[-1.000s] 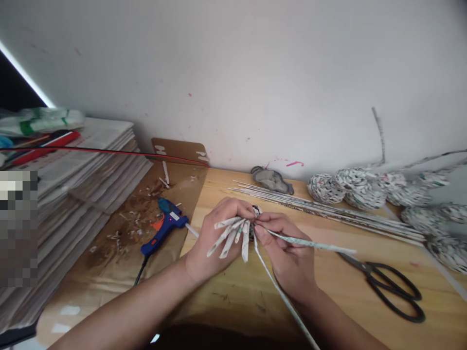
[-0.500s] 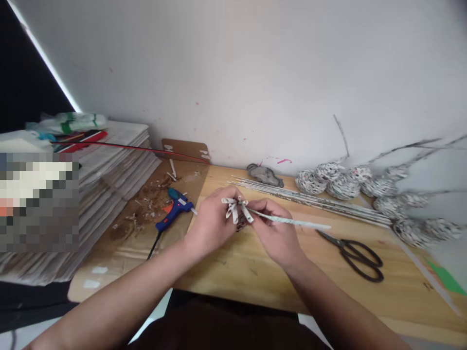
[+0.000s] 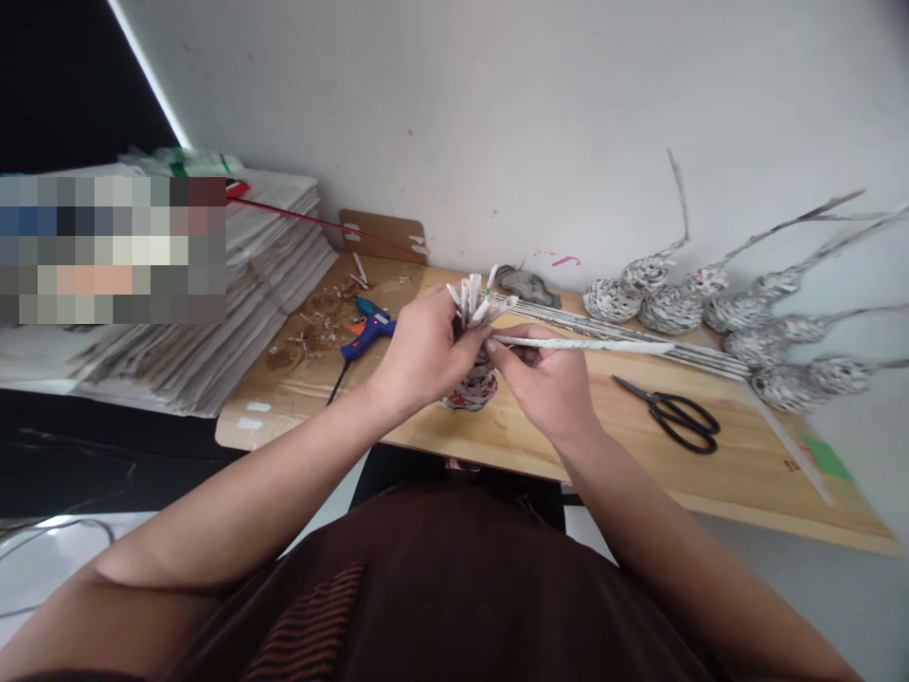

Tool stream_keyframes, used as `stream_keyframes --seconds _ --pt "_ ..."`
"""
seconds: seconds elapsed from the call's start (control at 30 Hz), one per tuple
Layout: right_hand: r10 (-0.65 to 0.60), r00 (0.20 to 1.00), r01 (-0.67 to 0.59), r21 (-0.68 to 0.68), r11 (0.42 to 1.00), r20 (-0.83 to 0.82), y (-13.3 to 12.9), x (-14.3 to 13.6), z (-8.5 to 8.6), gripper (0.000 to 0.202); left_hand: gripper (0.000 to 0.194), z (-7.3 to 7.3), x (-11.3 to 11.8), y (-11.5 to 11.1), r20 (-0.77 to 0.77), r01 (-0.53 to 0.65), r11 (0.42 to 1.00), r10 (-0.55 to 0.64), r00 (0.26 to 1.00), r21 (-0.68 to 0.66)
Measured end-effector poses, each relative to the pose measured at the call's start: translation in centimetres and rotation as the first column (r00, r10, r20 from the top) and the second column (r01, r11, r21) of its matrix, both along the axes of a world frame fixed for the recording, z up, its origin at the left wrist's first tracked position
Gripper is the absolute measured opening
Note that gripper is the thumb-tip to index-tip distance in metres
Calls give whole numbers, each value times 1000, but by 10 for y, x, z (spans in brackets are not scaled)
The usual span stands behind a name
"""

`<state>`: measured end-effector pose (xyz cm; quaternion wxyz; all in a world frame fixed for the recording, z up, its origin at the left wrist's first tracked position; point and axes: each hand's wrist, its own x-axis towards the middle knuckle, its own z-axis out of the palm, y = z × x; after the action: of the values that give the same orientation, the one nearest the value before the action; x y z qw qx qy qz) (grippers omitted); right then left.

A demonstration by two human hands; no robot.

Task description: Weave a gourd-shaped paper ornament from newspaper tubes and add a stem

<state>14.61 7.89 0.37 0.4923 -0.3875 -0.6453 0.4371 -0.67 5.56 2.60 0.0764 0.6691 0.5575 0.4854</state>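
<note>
Left hand (image 3: 424, 349), fingers curled round upper part of woven paper piece (image 3: 472, 392); right hand (image 3: 550, 384), fingers pinching pale paper strip (image 3: 603, 346); scissors (image 3: 654, 399) on bench (image 3: 753, 464).

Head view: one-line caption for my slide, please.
Left hand holds a woven paper piece, right hand pinches a long paper strip; scissors lie on the wooden table.

A small, rounded newspaper weave (image 3: 470, 392) is resting between the hands (image 3: 424, 349), its pale rolled ends (image 3: 474, 296) fanning upward. A slender, green-flecked paper strip (image 3: 597, 345) is reaching rightward from the fingertips, nearly level.
</note>
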Motion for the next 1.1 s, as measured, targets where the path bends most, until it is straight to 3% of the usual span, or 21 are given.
stream_keyframes --seconds 0.13,0.27,0.4,0.53,0.67,0.73,0.97,1.1 --pt "13 1000 -12 41 999 -4 -7 -3 -4 11 9 1 -4 -8 51 9 999 -7 999 -46" --pt "34 999 -34 -2 999 17 -11 -5 -4 15 19 9 -3 -12 111 51 992 -38 993 -112" --pt "41 996 -42 -9 999 -76 -9 -6 -2 16 16 14 -3 -11 290 175 980 -141 947 -98" --pt "61 983 -57 25 998 -171 -4 -5 -5 16 21 4 -13 -9 455 289 954 -225 862 -75" --pt "35 979 -34 10 999 -199 1 -5 -12 15 30 -13 -22 -7 604 483 854 -284 745 -193" --pt "15 980 -17 -6 1000 -200 4 -6 -16 13 30 -19 -22 -6 640 511 834 -278 717 -210" --pt "-7 989 3 -30 1000 -148 14 -8 -22 13 23 -19 -18 4 464 355 855 -157 872 -379" --pt "-47 992 45 -15 999 -116 18 -6 -26 11 22 -16 -15 8 350 270 876 -127 928 -399"
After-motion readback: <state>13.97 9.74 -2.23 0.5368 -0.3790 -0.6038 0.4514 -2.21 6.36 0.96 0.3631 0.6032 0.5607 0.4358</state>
